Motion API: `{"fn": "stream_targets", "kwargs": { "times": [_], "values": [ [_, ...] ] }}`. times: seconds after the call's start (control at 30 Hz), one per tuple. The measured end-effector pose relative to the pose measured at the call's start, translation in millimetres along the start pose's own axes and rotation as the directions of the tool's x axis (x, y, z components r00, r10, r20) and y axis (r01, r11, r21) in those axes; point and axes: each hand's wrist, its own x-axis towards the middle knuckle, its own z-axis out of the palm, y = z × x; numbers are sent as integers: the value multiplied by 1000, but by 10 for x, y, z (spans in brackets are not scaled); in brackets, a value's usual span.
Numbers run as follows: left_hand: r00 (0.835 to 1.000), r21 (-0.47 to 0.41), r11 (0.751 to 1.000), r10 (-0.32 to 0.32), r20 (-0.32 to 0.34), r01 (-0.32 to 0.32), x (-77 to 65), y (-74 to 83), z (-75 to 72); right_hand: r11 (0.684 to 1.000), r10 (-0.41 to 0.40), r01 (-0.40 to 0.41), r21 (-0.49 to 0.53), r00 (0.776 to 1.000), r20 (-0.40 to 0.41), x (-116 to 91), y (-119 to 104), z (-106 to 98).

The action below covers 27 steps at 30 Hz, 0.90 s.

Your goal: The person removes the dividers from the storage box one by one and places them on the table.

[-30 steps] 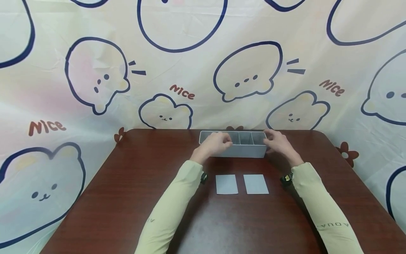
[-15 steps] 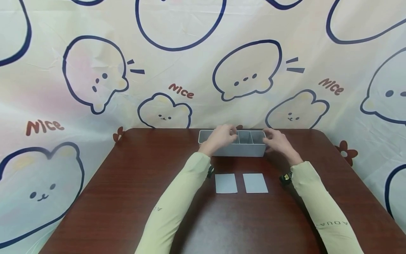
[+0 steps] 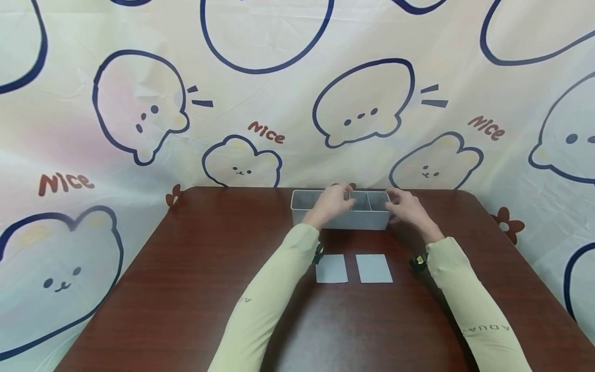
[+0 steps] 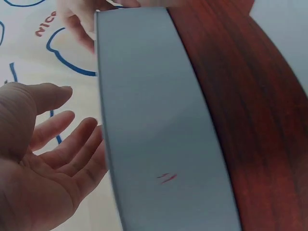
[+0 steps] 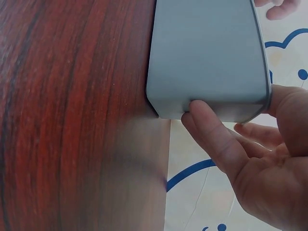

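A long grey compartment box (image 3: pixel 360 221) with thin dividers stands near the far edge of the table. My left hand (image 3: pixel 331 203) hovers over its middle, fingers loosely bent with nothing between them, hiding part of the compartments. In the left wrist view, that hand (image 4: pixel 53 159) is spread beside the top rim of the box (image 4: pixel 149 96), whose long side carries small red marks. My right hand (image 3: pixel 412 212) holds the box's right end. Seen from the right wrist, its fingers (image 5: pixel 211 132) lie against the end wall and the thumb sits at the rim.
Two pale square cards (image 3: pixel 374 268) lie side by side in front of the box; my left wrist strap (image 3: pixel 318 254) overlaps a corner of the left one. The brown wooden table (image 3: pixel 186 289) ends at a cloth backdrop (image 3: pixel 297 103) with cartoon outlines.
My left hand has moved rightward along the box, from its left part to the middle, uncovering the left compartment. The right hand, the box and the two cards have stayed in place.
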Motion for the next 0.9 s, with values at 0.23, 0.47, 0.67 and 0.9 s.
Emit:
{"fn": "stream_targets", "kwargs": {
  "times": [0.23, 0.47, 0.67, 0.9],
  "values": [
    [999, 21, 999, -24, -34, 24, 37, -65, 125, 1000, -5, 5, -3, 1000, 0, -8, 15, -4],
    [995, 76, 996, -42, -89, 49, 69, -87, 206, 1000, -8, 8, -2, 1000, -2, -11, 7, -23],
    [992, 41, 995, -91, -83, 94, 71, -77, 222, 1000, -14, 14, -3, 1000, -2, -6, -15, -15],
    [985, 65, 987, -142, -93, 149, 107, 10, 240, 1000, 0, 0, 1, 1000, 5, 4, -7, -9]
  ]
}}
